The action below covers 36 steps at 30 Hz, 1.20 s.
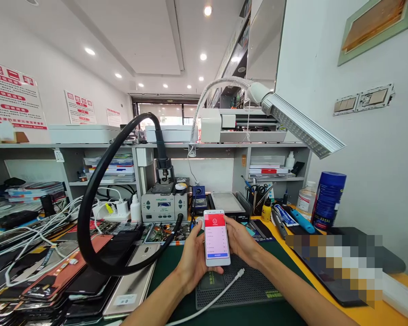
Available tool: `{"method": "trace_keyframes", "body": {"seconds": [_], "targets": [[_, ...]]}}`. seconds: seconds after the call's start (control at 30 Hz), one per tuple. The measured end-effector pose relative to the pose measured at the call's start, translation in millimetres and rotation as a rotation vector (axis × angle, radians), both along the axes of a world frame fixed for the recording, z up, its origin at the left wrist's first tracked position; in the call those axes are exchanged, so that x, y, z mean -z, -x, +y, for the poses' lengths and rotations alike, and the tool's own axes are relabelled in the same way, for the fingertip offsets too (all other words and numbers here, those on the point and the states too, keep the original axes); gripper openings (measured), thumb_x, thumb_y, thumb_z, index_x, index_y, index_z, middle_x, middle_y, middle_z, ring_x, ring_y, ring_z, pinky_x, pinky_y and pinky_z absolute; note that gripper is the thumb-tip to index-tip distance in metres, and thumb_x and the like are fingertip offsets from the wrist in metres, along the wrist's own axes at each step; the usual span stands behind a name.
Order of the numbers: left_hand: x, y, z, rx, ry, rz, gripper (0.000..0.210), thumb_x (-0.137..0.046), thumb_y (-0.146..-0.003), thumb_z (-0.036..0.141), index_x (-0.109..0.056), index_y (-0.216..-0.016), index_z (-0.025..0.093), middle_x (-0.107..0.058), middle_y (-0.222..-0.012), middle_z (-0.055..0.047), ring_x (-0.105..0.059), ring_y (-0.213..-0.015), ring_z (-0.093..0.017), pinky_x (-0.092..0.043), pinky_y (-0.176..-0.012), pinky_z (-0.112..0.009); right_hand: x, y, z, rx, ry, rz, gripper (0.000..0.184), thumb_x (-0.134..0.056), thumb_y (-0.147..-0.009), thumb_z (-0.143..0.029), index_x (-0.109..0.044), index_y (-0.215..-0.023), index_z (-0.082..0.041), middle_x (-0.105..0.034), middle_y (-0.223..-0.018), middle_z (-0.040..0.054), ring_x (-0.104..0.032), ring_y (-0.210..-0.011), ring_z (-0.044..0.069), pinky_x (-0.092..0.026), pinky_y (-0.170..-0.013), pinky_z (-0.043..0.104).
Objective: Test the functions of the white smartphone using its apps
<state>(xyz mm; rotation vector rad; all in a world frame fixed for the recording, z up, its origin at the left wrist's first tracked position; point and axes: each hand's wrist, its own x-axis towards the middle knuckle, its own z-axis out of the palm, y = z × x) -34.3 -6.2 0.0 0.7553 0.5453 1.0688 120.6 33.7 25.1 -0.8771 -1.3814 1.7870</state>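
A white smartphone [217, 237] is held upright over the work mat, its lit screen showing a red header with a face icon, a list and a blue bar at the bottom. My left hand [193, 253] wraps around its left side and lower back, with fingertips showing beneath the bottom edge. At the upper right edge, my right hand [240, 235] grips the phone too; most of its fingers are hidden behind it. Below the phone, a white cable [224, 292] with a bare plug end lies across the dark textured pad [255, 290], apart from both hands.
Stacked phones and parts [85, 276] cover the left side, with tangled white cables [23, 240]. A thick black hose [88, 199] arches from a hot-air station [165, 208]. A lamp [302, 122] hangs at right above a blue can [329, 199]. Tools and a yellow bottle [266, 210] stand behind.
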Motion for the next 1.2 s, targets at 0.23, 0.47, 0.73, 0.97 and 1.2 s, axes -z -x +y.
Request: {"method": "trace_keyframes", "body": {"seconds": [0.23, 0.47, 0.73, 0.97, 1.2], "targets": [[-2.6, -1.4, -1.7, -0.007, -0.009, 0.037, 0.065, -0.046, -0.086, 0.067, -0.057, -0.123, 0.014, -0.067, -0.099, -0.014, -0.067, -0.081, -0.029, -0.057, -0.052, -0.037, 3.1, 0.7, 1.1, 0.023, 0.011, -0.001, 0.060, -0.040, -0.089, -0.063, -0.060, -0.125, -0.019, -0.072, -0.106, 0.0110, -0.062, -0.098, 0.029, -0.039, -0.085, 0.039], [-1.1, -1.5, -0.5, 0.004, -0.007, 0.025, 0.066, -0.046, -0.086, 0.067, -0.059, -0.121, 0.013, -0.066, -0.092, -0.012, -0.065, -0.077, -0.026, -0.057, -0.053, -0.037, 1.0, 0.0, 2.2, -0.035, 0.034, -0.005, 0.074, -0.030, -0.086, -0.074, -0.067, -0.113, -0.016, -0.073, -0.094, 0.0112, -0.062, -0.084, 0.026, -0.039, -0.081, 0.038], [1.1, -0.5, -1.1, 0.002, -0.007, 0.030, 0.066, -0.046, -0.086, 0.068, -0.060, -0.120, 0.013, -0.065, -0.095, -0.013, -0.066, -0.080, -0.027, -0.057, -0.054, -0.037, 1.8, -0.9, 1.9, -0.015, 0.033, -0.016, 0.071, -0.034, -0.086, -0.072, -0.067, -0.113, -0.015, -0.073, -0.095, 0.0116, -0.062, -0.086, 0.027, -0.039, -0.084, 0.039], [1.2, -0.9, -0.8, 0.003, 0.005, 0.020, 0.068, -0.046, -0.086, 0.068, -0.056, -0.126, 0.014, -0.066, -0.101, -0.015, -0.067, -0.081, -0.029, -0.057, -0.053, -0.038, 0.4, 3.0, -2.8, 0.064, 0.047, -0.054, 0.052, -0.045, -0.090, -0.056, -0.064, -0.117, -0.016, -0.072, -0.104, 0.0120, -0.061, -0.098, 0.028, -0.040, -0.085, 0.039], [1.5, -1.2, -0.2, 0.007, 0.007, 0.013, 0.068, -0.047, -0.086, 0.068, -0.056, -0.127, 0.014, -0.067, -0.101, -0.015, -0.068, -0.082, -0.029, -0.057, -0.053, -0.038, 5.6, 2.0, 1.9, 0.012, 0.027, -0.007, 0.058, -0.041, -0.089, -0.062, -0.061, -0.122, -0.019, -0.072, -0.105, 0.0108, -0.062, -0.099, 0.029, -0.039, -0.086, 0.040]]}}
